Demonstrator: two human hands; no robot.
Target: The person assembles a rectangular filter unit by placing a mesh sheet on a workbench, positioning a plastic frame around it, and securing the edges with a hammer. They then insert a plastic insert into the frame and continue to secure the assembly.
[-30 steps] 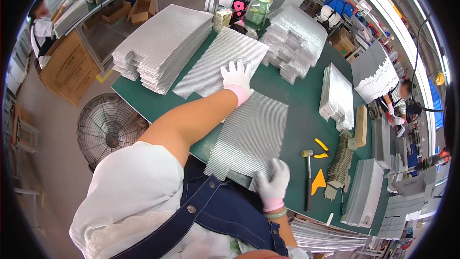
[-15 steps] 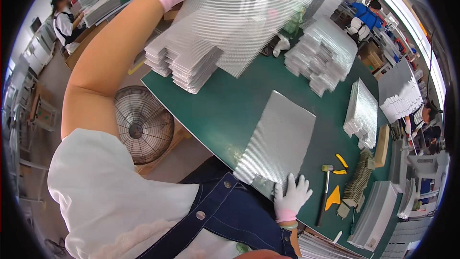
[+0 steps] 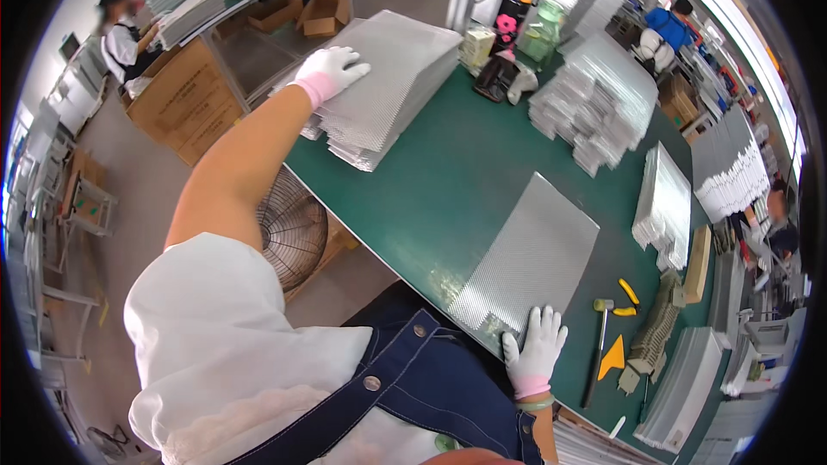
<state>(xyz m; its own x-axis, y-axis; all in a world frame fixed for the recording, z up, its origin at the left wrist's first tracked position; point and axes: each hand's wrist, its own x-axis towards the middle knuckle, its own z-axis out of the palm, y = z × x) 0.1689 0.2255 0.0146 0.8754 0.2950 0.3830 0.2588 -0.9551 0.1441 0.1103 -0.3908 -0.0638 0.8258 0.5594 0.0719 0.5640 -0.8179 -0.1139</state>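
Note:
My left hand [image 3: 332,74], in a white glove with a pink cuff, lies with fingers stretched out on top of a stack of silvery ridged sheets [image 3: 405,60] at the table's far left. The stack's edges are uneven, with notched pieces low on its left side. Close to my body, one single silvery sheet [image 3: 534,250] lies flat on the green table [image 3: 388,207]. My right hand [image 3: 536,348], gloved the same way, rests with fingers spread at the near corner of that sheet, nothing gripped in it.
Right of the single sheet lie a hammer [image 3: 596,349], yellow-handled pliers [image 3: 631,300], an orange scraper [image 3: 612,358] and a row of greenish parts [image 3: 652,336]. More silvery stacks [image 3: 603,103] stand farther back, near bottles [image 3: 543,30]. A floor fan [image 3: 293,228] stands left of the table. Co-workers [image 3: 663,34] are in the background.
The large sheet that my left hand held raised now lies on the far-left stack. That hand has come down onto it, while my right hand stays by the single sheet. The view has shifted slightly.

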